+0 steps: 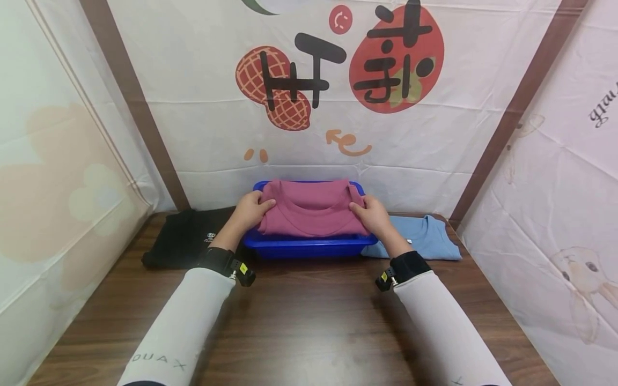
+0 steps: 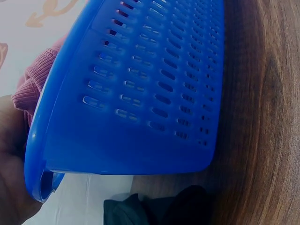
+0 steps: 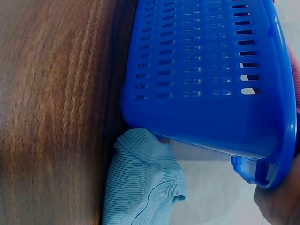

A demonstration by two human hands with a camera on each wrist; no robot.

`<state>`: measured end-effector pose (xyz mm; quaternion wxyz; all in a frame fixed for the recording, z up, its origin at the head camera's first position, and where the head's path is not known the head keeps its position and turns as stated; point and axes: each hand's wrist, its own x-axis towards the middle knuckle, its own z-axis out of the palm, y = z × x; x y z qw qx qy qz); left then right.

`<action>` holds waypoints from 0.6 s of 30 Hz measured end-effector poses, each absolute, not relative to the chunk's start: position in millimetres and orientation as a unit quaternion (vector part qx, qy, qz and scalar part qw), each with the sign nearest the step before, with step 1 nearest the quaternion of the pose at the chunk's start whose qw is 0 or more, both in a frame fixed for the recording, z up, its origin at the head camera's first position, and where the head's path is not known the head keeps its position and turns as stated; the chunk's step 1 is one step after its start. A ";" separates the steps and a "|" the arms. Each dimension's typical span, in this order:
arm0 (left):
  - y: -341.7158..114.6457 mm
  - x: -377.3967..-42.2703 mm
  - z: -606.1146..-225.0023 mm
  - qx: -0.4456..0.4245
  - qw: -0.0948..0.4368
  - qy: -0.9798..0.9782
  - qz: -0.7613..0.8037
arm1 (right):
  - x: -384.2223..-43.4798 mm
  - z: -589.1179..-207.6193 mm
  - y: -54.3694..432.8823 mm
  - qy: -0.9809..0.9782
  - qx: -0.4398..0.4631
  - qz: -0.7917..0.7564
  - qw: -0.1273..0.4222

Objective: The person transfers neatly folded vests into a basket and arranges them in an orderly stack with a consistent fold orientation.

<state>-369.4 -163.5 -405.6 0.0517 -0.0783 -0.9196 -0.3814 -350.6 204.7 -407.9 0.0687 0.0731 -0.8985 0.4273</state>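
A folded pink shirt (image 1: 314, 220), neckline upward, lies across the top of a blue plastic basket (image 1: 309, 249) at the back of the table. My left hand (image 1: 252, 210) grips the shirt's left edge, thumb on top. On the opposite edge my right hand (image 1: 374, 215) pinches the cloth the same way. Slotted basket walls (image 2: 126, 93) fill most of the left wrist view, with a bit of pink ribbed cloth (image 2: 37, 79) showing over the rim. In the right wrist view the hand (image 3: 281, 197) is partly cut off beside the basket's end handle.
A folded black shirt (image 1: 185, 241) lies left of the basket, and a folded light blue shirt (image 1: 425, 238) lies to its right, close against it. Behind stands a printed fabric wall (image 1: 203, 134). The wooden table (image 1: 309, 321) stretches toward me.
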 end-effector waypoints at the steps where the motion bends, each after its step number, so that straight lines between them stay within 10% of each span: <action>1: -163.5 -369.1 -405.7 -0.078 0.051 -0.919 -0.383 | -350.8 -407.7 204.7 -0.898 0.071 0.428 0.065; 18: -157.2 -365.5 -405.3 -0.063 0.053 -0.935 -0.345 | -352.6 -405.3 199.0 -0.923 0.070 0.372 0.067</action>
